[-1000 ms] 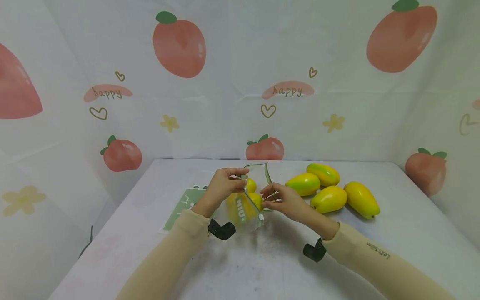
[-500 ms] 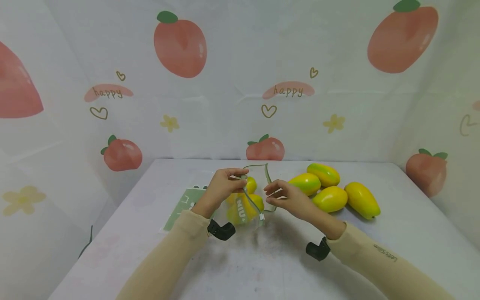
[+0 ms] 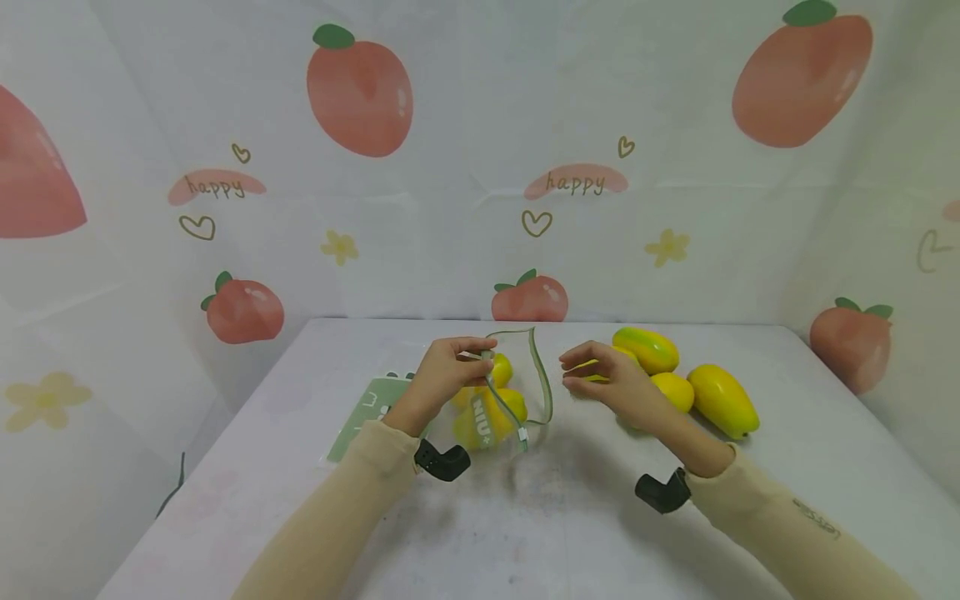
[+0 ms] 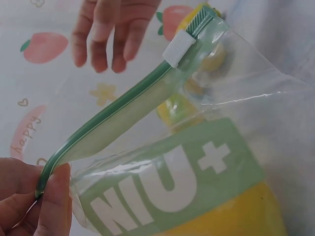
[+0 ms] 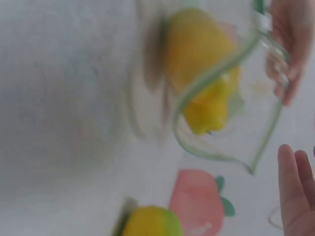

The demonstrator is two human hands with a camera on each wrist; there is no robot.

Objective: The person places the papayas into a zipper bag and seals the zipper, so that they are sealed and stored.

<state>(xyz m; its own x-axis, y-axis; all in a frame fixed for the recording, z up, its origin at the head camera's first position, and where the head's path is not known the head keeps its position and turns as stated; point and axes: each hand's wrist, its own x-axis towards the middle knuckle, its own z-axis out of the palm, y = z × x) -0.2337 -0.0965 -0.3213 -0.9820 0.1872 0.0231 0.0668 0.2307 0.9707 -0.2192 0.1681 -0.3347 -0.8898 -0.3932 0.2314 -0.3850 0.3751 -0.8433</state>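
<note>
My left hand (image 3: 442,375) pinches the green zip edge of a clear zip bag (image 4: 147,184) printed "NIU+". The bag's mouth gapes towards the right, and its white slider (image 4: 178,48) sits near one end of the zip. Inside lie yellow fruits (image 3: 513,404), partly covered by the label. To the right of the bag, my right hand (image 3: 618,387) is apart from it, fingers loosely bent and holding nothing. It overlaps some of the yellow-green mangoes in the head view. One mango (image 3: 723,400) lies at the right, another (image 3: 647,348) at the back.
A flat green printed packet (image 3: 367,412) lies on the white table (image 3: 525,533), left of the bag and partly behind my left hand. A fruit-printed cloth (image 3: 450,242) hangs behind the table. Each wrist wears a black camera, such as the right wrist's camera (image 3: 663,492).
My right hand has drawn away from the bag's mouth and moved right, in front of the mangoes. The left hand keeps its pinch on the zip edge, and the bag stays put.
</note>
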